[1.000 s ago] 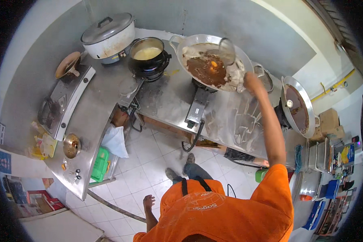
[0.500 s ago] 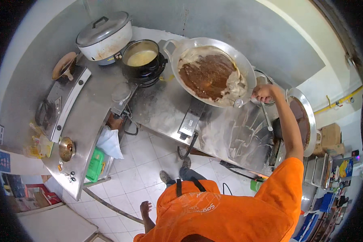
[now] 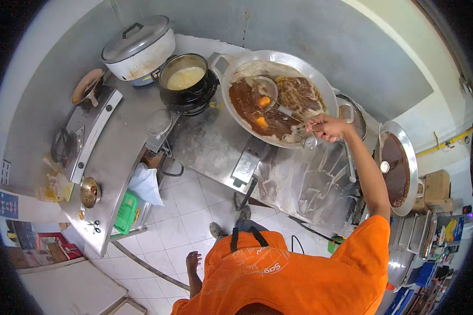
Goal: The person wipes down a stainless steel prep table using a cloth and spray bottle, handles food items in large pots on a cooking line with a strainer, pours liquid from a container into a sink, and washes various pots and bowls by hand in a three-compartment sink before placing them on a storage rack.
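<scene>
My right hand (image 3: pixel 328 127) is closed around the handle of a round-headed skimmer (image 3: pixel 267 86), reaching over a large silver wok (image 3: pixel 312 68). The skimmer's head dips into brown bubbling liquid (image 3: pixel 242 100) with pale foam around its edge. One orange piece (image 3: pixel 264 102) shows at the skimmer and another orange piece (image 3: pixel 261 123) floats nearby. A round dial thermometer (image 3: pixel 310 142) sits at the wok's near rim, below my right hand. My left hand (image 3: pixel 193 260) hangs low beside my body above the tiled floor, fingers loosely apart, holding nothing.
A black pot (image 3: pixel 186 86) of yellowish liquid and a lidded white cooker (image 3: pixel 142 55) stand left of the wok. At the right is a second wok (image 3: pixel 414 157) of dark liquid. A burner (image 3: pixel 92 139) and small metal bowl (image 3: pixel 90 192) rest on the left counter.
My right hand has moved left and slightly down. The skimmer's head now shows in the wok, the foam is pushed aside and orange pieces are visible. My left hand stays low.
</scene>
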Demonstrator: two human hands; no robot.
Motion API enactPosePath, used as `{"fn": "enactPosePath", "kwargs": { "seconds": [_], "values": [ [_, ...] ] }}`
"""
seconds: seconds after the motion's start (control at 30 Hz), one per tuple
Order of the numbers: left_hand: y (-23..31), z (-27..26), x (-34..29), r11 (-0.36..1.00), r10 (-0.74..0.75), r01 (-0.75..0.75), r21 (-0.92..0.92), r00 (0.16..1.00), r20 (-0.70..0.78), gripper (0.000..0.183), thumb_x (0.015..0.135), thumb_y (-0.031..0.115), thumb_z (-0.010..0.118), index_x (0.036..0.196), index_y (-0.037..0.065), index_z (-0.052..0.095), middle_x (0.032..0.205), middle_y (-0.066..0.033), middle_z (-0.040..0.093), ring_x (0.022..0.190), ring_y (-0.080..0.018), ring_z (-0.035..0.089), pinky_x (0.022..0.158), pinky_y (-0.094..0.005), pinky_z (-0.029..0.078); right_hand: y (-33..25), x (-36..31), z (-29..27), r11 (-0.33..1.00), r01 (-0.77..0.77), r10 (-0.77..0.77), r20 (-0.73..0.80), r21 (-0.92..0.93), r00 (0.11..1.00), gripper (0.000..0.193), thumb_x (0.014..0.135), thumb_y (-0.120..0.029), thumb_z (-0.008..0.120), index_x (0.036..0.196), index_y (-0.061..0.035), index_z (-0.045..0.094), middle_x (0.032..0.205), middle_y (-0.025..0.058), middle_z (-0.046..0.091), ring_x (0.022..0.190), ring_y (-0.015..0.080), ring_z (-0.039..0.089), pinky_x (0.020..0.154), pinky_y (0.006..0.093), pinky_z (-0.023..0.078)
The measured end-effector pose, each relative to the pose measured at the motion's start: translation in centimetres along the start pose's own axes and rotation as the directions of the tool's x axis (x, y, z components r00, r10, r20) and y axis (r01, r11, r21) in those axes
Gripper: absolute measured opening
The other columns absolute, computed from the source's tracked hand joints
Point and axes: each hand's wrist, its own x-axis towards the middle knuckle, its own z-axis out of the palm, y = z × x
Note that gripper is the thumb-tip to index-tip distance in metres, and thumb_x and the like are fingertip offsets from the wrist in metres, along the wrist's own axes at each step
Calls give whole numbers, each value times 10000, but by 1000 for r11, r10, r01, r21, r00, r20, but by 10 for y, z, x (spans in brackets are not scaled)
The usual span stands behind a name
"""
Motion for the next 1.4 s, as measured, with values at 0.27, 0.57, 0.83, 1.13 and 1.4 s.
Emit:
{"fn": "enactPosePath", "kwargs": {
  "seconds": [0.27, 0.57, 0.83, 1.13, 1.4],
  "values": [
    [-7, -25, 4, 1000, 15, -15, -15, 1000, 9, 306, 917, 250, 442, 1141, 78, 559, 932, -82, 681, 751, -201, 651, 595, -363, 498, -3, -15, 44, 990, 136, -139, -100, -31, 985, 165, 963, -265, 516, 986, -110, 566, 590, -54, 411, 413, 23, 299, 327, 210, 222],
    [-37, -78, 19, 1000, -7, 6, 19, 999, 34, 294, 908, 278, 470, 1125, 103, 566, 923, -85, 683, 725, -219, 647, 587, -392, 489, -6, -29, 117, 981, 191, -189, -430, -40, 883, 255, 739, -25, 539, 987, 8, 591, 611, 21, 517, 385, 123, 430, 322, 273, 327],
    [-53, -122, 52, 998, -43, 39, 41, 994, 96, 288, 906, 270, 476, 1126, 107, 564, 958, -103, 681, 749, -246, 652, 575, -415, 501, 3, -6, 176, 963, 56, -229, -695, -262, 682, 167, 822, -21, 481, 934, 40, 589, 619, 150, 586, 420, 223, 558, 363, 356, 427],
    [-22, -124, 86, 979, 45, -82, 189, 981, 190, 257, 887, 234, 524, 1114, 120, 563, 914, -105, 687, 720, -233, 650, 563, -413, 505, 12, 1, 188, 881, 31, -427, -766, -472, 480, 211, 760, -15, 529, 947, 53, 599, 676, 185, 623, 471, 269, 599, 396, 386, 466],
    [3, -83, 80, 977, 132, -175, 121, 945, 300, 334, 826, 337, 587, 1096, 141, 594, 946, -82, 681, 735, -219, 622, 577, -411, 455, 33, 11, 181, 934, 107, -353, -826, -342, 439, 211, 819, -67, 508, 976, 31, 611, 601, 148, 589, 448, 242, 578, 378, 369, 444]
  ]
}}
